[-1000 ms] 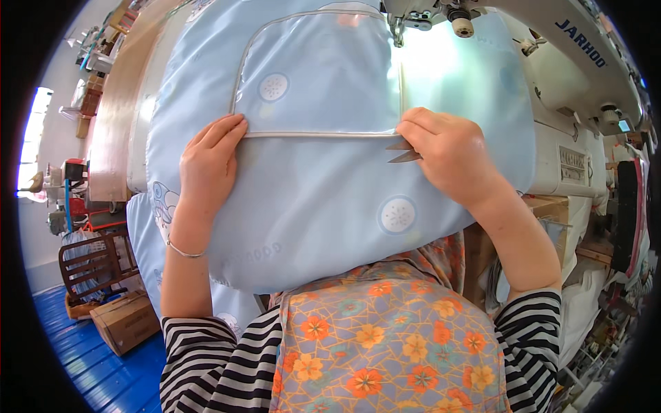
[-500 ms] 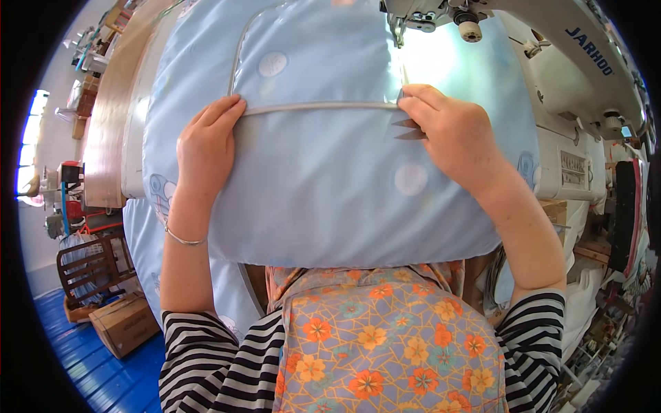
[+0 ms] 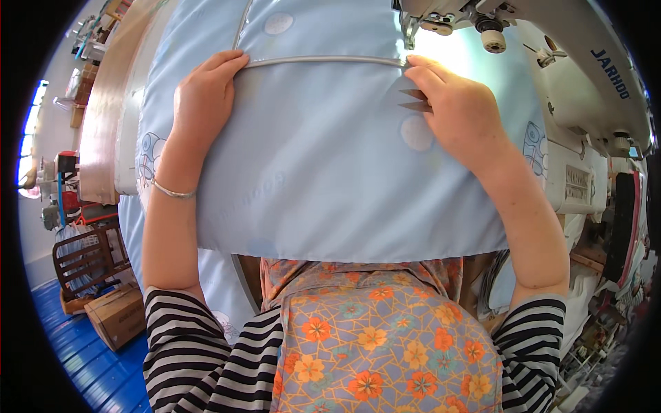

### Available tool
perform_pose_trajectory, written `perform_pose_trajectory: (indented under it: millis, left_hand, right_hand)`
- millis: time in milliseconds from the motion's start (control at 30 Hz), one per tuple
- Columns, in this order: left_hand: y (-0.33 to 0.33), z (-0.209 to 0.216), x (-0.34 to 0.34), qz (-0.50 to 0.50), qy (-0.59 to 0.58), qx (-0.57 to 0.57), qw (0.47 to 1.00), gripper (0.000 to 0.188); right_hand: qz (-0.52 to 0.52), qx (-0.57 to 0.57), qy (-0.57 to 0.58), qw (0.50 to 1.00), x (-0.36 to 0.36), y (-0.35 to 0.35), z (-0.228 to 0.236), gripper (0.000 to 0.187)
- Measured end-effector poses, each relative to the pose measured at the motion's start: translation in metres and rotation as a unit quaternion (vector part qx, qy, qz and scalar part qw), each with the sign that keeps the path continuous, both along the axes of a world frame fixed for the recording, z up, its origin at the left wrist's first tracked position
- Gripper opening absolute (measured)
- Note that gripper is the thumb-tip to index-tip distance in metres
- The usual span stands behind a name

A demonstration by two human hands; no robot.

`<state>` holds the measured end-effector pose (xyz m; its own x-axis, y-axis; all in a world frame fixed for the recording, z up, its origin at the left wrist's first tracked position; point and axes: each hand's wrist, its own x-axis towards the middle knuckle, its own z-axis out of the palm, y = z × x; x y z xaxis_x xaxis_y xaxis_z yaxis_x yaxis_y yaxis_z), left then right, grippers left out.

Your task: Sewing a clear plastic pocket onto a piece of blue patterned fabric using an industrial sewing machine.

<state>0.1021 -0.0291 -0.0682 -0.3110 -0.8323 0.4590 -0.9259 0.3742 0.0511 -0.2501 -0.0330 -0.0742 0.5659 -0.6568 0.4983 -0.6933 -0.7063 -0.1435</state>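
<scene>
Light blue printed fabric (image 3: pixel 310 172) lies spread before me, crossed by a straight strip of grey piping (image 3: pixel 323 60). My left hand (image 3: pixel 205 100) pinches the left end of this strip, where another grey line runs away at a corner. At the right end, my right hand (image 3: pixel 463 110) pinches the piping and fabric close to the sewing machine's needle area (image 3: pixel 409 38). Two pointed blades of thread snips (image 3: pixel 416 100) stick out from under the right hand's fingers; their handle is hidden in the palm.
The white sewing machine arm (image 3: pixel 578 62) reaches over from the upper right, its lamp lighting the cloth. A wooden tabletop (image 3: pixel 113 110) runs along the left. On the blue floor stand a cardboard box (image 3: pixel 117 314) and a brown slatted chair (image 3: pixel 88 260).
Both hands have moved away from me, pushing the fabric and piping farther under the machine. The right hand's end of the strip is now just below the needle area. The snips stay in the right hand.
</scene>
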Motion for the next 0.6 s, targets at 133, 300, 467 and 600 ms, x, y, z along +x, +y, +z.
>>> perform_pose_trajectory:
  millis: [133,300,467,600]
  left_hand:
    - [-0.016,-0.003,0.003,-0.004,-0.008,-0.013,1.000,0.029]
    - [-0.032,-0.007,0.008,0.000,-0.003,0.015,1.000,0.029]
    - [-0.032,-0.003,0.009,-0.010,0.032,0.040,0.999,0.031]
    - [-0.001,0.004,0.023,0.000,0.063,0.049,0.997,0.035]
  right_hand:
    - [-0.038,0.092,0.059,0.993,-0.007,-0.002,0.006,0.042]
    - [-0.044,0.095,0.048,0.993,-0.010,-0.006,0.006,0.040]
    - [-0.038,0.080,0.002,0.996,-0.015,-0.006,0.003,0.035]
    - [-0.048,0.084,-0.063,0.993,-0.030,0.009,0.018,0.029]
